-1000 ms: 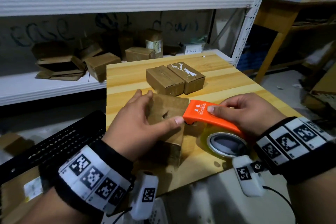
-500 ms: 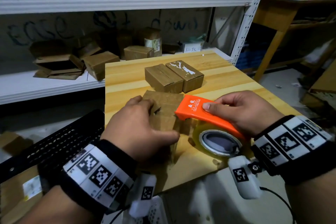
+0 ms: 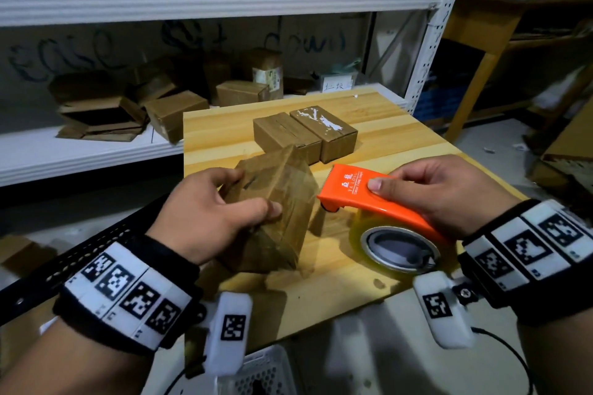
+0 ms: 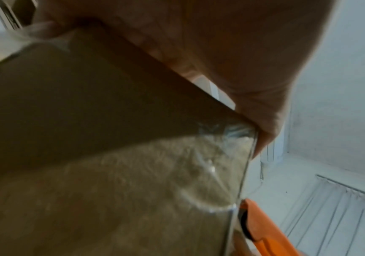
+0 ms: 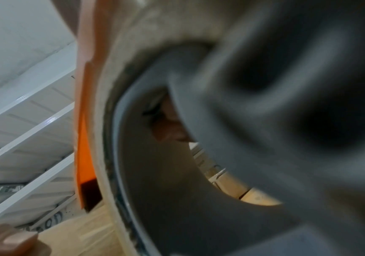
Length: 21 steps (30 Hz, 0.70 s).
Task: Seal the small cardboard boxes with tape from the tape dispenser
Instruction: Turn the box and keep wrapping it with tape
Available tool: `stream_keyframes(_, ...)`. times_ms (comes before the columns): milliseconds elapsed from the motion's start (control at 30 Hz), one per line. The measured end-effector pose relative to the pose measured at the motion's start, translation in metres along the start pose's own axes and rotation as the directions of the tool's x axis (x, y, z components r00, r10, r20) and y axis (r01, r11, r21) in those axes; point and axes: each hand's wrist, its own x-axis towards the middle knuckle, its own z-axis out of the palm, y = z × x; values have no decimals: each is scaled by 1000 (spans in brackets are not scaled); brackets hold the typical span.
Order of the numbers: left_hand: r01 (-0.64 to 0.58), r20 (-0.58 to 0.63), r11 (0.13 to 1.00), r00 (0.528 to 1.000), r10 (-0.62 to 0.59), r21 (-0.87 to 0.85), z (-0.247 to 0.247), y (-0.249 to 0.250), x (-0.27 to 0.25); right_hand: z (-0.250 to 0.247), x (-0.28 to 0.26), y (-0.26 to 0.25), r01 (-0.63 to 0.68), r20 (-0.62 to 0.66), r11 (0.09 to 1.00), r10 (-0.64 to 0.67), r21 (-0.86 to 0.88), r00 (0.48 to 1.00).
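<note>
Grip: my left hand [image 3: 205,218] clamps the small cardboard box [image 3: 282,202], tilted on the wooden table [image 3: 401,138] to present a face (tape already glossy there). My right hand [image 3: 449,192] wraps the orange tape dispenser [image 3: 369,199], poised just beside.

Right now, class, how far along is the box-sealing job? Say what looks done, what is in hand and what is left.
Looks done: two boxes sit closed, side by side, at the back of the table. In hand: the left hand holds a tilted box with shiny tape on it, beside the orange tape dispenser in the right hand. Left: finishing this box; whether it is fully sealed cannot be told.
</note>
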Motion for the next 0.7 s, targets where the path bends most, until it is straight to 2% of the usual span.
stream_keyframes(267,0,25,980,1000,5,-199,-2,-1,1,2,1,-1,1,-6,1000,-1,29,1000)
stream_keyframes(700,52,88,946,996,-25,-321,-9,-10,7,29,17,-11,-47,-4,998,47,-37,999)
